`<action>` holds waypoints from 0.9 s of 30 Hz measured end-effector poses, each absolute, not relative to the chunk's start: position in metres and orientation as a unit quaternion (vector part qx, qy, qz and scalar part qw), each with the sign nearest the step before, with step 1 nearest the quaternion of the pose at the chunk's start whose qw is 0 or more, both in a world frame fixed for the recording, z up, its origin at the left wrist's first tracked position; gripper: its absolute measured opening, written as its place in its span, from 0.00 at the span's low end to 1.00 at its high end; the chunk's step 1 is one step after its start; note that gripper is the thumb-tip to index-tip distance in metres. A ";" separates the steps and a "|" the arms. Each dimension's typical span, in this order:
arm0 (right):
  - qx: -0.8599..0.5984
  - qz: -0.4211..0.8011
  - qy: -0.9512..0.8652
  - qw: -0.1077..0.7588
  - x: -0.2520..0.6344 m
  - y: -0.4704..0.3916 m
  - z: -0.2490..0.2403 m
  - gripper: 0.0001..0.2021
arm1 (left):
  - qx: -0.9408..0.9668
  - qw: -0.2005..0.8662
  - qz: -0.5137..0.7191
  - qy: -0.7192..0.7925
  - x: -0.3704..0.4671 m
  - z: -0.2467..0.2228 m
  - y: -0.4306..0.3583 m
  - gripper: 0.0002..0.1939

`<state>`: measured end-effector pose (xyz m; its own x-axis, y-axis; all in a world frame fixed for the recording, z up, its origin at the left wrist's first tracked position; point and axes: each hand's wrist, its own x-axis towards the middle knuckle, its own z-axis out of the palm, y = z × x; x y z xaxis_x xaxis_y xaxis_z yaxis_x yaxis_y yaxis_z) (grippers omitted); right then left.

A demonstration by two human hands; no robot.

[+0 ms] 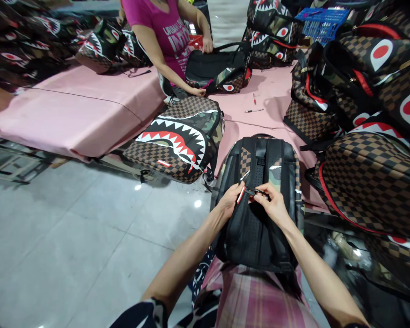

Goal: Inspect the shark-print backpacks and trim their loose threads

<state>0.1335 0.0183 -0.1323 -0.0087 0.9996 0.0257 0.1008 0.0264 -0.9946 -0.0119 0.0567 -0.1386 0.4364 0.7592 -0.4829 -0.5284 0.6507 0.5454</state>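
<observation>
A black backpack (239, 232) with checkered and camouflage patches lies back side up across my lap and the table edge. Over its middle, my left hand (230, 199) pinches a strap end beside a small red and white tag (241, 195). Close by on the right, my right hand (272, 202) has its fingers closed on a small dark piece, perhaps a buckle or strap end. The two hands are a short gap apart. Left of this backpack, a checkered backpack (177, 141) with a shark-mouth print lies on the table.
Across the pink table (266, 123), a person in a magenta shirt (167, 34) handles another black backpack (215, 66). A pen (253, 110) lies on the table. Checkered bags (372, 173) are piled at the right; more bags and a blue crate (323, 25) stand at the back.
</observation>
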 end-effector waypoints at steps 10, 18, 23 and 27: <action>-0.428 0.564 -0.346 0.615 0.144 0.015 -0.123 0.14 | 0.124 0.873 0.394 0.261 -0.007 -0.127 0.051 0.15; -0.590 0.222 -0.597 0.496 0.145 -0.011 -0.123 0.07 | 0.153 0.842 0.390 0.340 -0.008 -0.122 0.054 0.16; -0.559 0.133 -0.659 0.485 0.140 -0.008 -0.112 0.07 | 0.170 0.825 0.396 0.365 -0.007 -0.119 0.052 0.13; -0.564 0.090 -0.693 0.441 0.143 -0.006 -0.103 0.08 | 0.223 0.812 0.395 0.367 -0.010 -0.121 0.052 0.13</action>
<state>0.1429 -0.0064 -0.1029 0.0245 0.8607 0.5085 0.7016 0.3475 -0.6220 -0.0095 0.0519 -0.1209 0.4174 0.8061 -0.4195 -0.4780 0.5874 0.6530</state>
